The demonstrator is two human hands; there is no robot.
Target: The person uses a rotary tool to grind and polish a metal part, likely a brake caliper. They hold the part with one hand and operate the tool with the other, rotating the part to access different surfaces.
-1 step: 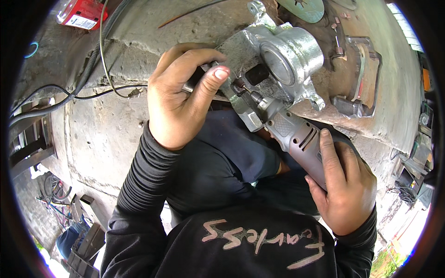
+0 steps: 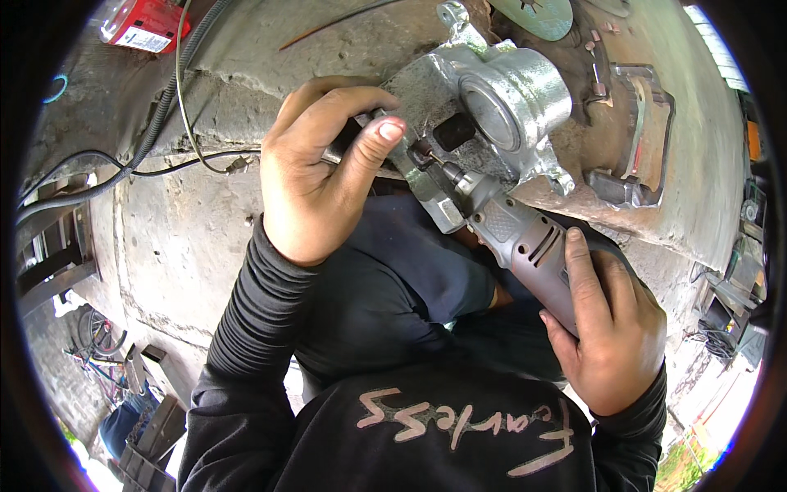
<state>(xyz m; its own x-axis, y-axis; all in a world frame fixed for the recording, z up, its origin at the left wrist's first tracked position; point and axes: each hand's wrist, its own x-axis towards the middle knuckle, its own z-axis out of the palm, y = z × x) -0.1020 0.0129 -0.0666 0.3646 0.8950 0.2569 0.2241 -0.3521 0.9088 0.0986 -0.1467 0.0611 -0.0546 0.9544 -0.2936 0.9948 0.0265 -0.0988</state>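
A silver cast-metal brake caliper [image 2: 525, 94] rests on the worn bench, its round piston facing up toward me and a square dark opening beside it. My left hand [image 2: 328, 156] is closed round the caliper's left end, thumb on top and fingers over the far edge. My right hand [image 2: 611, 320] wraps the grey body of a rotary tool [image 2: 525, 246]. The tool slants up to the left, and its thin bit reaches into the recess at the caliper's near left side. Whether the bit's tip touches the metal is hard to tell.
On the bench's right lies a caliper bracket [image 2: 631, 197], with small pins [image 2: 598, 74] beside it and a pale green plate [image 2: 541, 15] beyond. At the left are a corrugated hose [image 2: 156, 111], thin cables [image 2: 182, 82] and a red container [image 2: 152, 25]. A bicycle [image 2: 100, 334] stands far lower left.
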